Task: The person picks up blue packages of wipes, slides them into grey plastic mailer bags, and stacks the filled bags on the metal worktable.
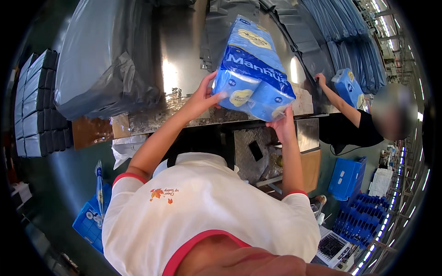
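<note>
A blue plastic-wrapped pack of toilet rolls (253,64) is held over the near edge of the metal worktable, its long side pointing away from me and two roll ends facing me. My left hand (205,95) grips its near left corner, thumb along the side. Around the near right corner is my right hand (282,125), with the fingers partly hidden under the pack. Both hands are closed on this one pack.
Grey plastic bags (101,69) are piled on the left of the worktable (177,50). At right, a co-worker (350,119) reaches toward the table beside another blue pack (348,87). Blue crates (347,177) stand on the floor. A dark phone (255,150) lies below the table edge.
</note>
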Available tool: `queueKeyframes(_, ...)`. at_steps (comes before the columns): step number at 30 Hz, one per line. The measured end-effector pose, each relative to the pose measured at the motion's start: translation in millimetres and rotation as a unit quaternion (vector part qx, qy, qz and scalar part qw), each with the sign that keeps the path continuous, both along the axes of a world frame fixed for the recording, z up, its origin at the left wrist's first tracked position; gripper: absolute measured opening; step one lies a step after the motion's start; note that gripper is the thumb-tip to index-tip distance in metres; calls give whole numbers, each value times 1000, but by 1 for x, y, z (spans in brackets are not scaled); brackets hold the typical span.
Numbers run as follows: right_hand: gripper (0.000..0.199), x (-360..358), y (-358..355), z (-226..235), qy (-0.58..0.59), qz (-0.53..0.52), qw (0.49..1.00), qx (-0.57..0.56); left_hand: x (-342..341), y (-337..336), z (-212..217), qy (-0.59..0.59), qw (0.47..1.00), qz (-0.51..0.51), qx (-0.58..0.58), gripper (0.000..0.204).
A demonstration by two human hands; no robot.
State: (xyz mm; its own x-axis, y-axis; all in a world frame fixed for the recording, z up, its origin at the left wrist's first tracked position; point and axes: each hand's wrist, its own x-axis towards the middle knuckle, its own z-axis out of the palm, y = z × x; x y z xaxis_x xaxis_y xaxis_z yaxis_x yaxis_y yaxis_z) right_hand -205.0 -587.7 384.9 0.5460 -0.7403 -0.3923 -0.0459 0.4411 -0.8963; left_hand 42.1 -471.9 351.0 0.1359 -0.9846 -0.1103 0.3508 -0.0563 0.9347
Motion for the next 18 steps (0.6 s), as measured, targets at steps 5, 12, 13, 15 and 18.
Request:
queueKeyframes(5, 50, -4, -4, 4, -56, 45, 997, 5, 12, -5, 9, -7, 999, -32, 7, 75)
queueKeyframes(12, 59, -5, -8, 11, -48, 60, 997, 1, 8, -7, 10, -13, 1000, -26, -2, 78)
queueKeyframes(13, 59, -6, -9, 10, -47, 55, 997, -1, 4, -8, 10, -16, 1000, -21, -6, 78)
queueKeyframes(15, 60, -15, -11, 6, -46, 49, 998, -2, -2, -10, 16, -20, 1000, -17, -6, 80)
queueKeyframes(18, 61, -32, -15, -4, -68, 39, 997, 29, -17, -13, 11, 25, 998, 5, -52, 83)
